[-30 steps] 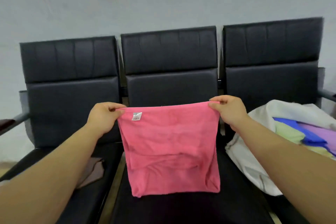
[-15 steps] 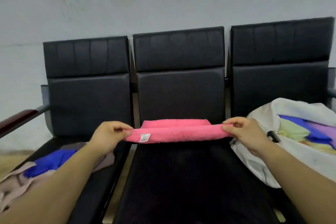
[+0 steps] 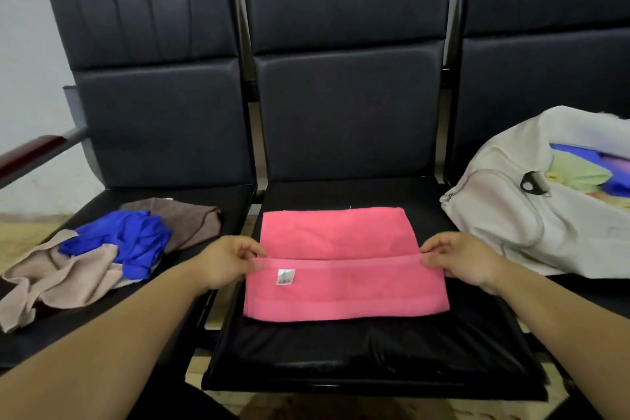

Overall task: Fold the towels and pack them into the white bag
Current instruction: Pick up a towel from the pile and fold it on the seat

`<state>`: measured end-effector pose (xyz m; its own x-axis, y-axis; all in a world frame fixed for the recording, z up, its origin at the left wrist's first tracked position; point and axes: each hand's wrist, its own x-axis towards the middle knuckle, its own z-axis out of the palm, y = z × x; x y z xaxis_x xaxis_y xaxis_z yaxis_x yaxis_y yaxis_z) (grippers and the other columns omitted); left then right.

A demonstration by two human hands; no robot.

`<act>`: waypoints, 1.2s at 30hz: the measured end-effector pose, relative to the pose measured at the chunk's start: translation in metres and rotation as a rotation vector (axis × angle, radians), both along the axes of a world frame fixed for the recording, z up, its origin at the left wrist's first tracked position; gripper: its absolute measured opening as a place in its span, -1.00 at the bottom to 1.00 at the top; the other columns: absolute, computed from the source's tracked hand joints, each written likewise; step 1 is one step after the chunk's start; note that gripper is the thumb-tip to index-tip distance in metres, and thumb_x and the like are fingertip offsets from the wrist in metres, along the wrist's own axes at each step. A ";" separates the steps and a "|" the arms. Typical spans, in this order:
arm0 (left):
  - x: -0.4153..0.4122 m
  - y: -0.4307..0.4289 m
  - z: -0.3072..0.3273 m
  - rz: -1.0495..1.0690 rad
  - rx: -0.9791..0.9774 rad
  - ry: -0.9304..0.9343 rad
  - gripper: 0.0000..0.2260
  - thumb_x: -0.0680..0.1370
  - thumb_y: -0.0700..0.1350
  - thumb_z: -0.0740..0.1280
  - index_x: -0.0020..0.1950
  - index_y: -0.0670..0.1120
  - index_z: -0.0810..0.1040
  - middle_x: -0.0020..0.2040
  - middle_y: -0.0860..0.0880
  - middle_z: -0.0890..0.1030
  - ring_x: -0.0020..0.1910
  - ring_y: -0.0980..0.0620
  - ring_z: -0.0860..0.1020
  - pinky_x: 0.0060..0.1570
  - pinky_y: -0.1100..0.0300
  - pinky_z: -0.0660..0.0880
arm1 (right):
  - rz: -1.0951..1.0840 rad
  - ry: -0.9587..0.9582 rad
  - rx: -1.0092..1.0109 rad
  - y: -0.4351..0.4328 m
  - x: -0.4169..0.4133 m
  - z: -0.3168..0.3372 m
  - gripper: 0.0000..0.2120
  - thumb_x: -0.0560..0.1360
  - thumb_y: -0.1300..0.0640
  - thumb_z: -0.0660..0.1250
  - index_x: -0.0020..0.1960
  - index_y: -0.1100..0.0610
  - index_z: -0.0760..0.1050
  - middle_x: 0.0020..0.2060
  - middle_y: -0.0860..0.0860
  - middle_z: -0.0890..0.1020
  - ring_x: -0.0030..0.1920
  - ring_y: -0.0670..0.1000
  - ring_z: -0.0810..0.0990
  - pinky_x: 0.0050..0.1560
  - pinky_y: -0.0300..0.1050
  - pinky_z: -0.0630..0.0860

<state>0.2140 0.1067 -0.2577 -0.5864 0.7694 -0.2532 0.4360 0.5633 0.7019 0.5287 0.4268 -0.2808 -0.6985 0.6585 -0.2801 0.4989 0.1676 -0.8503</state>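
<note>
Both hands pinched the folded edge of the pink towel (image 3: 344, 269) on the middle seat (image 3: 358, 348), left hand (image 3: 228, 261) and right hand (image 3: 460, 257) each with a closed grip at its corner, unfolded towels (image 3: 112, 249) lay left, white bag (image 3: 531, 194) right.

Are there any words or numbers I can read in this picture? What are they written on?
No words or numbers can be read.
Small white tag sewn on the pink towel, near the left hand: it has some print, but it is too small and blurred to read.
White bag on the right seat: no writing shows on it.
</note>
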 end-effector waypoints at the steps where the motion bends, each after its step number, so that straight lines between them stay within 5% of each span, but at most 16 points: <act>1: -0.002 0.005 0.002 0.024 0.034 0.035 -0.84 0.55 -0.26 0.45 0.05 -0.02 0.66 -0.07 -0.07 0.69 -0.09 0.02 0.65 -0.13 0.31 0.56 | -0.018 0.009 0.029 0.002 -0.005 0.002 -0.86 0.46 0.24 0.54 0.00 0.12 0.65 -0.14 0.07 0.72 -0.11 0.03 0.68 -0.01 -0.03 0.60; 10: -0.048 0.077 0.006 0.150 0.194 0.160 -0.79 0.61 -0.22 0.35 0.08 0.10 0.58 -0.04 0.00 0.62 -0.06 0.05 0.60 -0.11 0.20 0.50 | -0.101 0.118 0.290 0.038 -0.080 0.015 -0.87 0.50 0.19 0.47 -0.03 -0.02 0.62 -0.15 -0.05 0.68 -0.14 -0.08 0.64 -0.22 -0.28 0.48; 17: -0.076 0.116 -0.039 0.168 0.176 0.259 -0.79 0.64 -0.24 0.26 0.08 0.08 0.53 -0.02 0.05 0.61 -0.10 0.08 0.57 -0.17 0.29 0.40 | 0.153 -0.033 0.434 0.071 -0.118 -0.019 -0.87 0.55 0.12 0.42 -0.06 -0.11 0.54 -0.24 -0.08 0.63 -0.25 -0.10 0.58 -0.17 -0.14 0.49; 24: -0.081 0.121 -0.051 0.186 0.099 0.352 -0.84 0.66 -0.18 0.22 0.07 0.08 0.51 -0.03 0.08 0.58 -0.14 0.12 0.55 -0.23 0.23 0.39 | 0.066 -0.075 0.665 0.085 -0.113 -0.033 -0.92 0.58 0.10 0.33 0.03 -0.04 0.46 -0.13 -0.08 0.63 -0.09 0.00 0.58 -0.03 -0.04 0.50; 29: -0.079 0.121 -0.051 0.245 0.136 0.330 -0.83 0.65 -0.17 0.25 0.05 0.12 0.50 -0.05 0.13 0.59 -0.11 0.14 0.56 -0.19 0.19 0.41 | -0.015 -0.026 0.719 0.082 -0.118 -0.037 -0.97 0.61 0.10 0.31 0.04 0.00 0.47 -0.18 -0.08 0.59 -0.15 -0.02 0.57 -0.18 -0.10 0.38; 36: -0.072 0.131 -0.057 0.422 0.217 0.324 -0.83 0.60 -0.19 0.36 0.17 -0.02 0.53 -0.13 0.12 0.55 -0.17 0.17 0.51 -0.23 0.35 0.34 | -0.081 0.000 0.748 0.082 -0.121 -0.049 -0.84 0.60 0.09 0.34 0.17 0.04 0.56 -0.03 -0.02 0.61 -0.07 0.01 0.59 -0.09 -0.13 0.43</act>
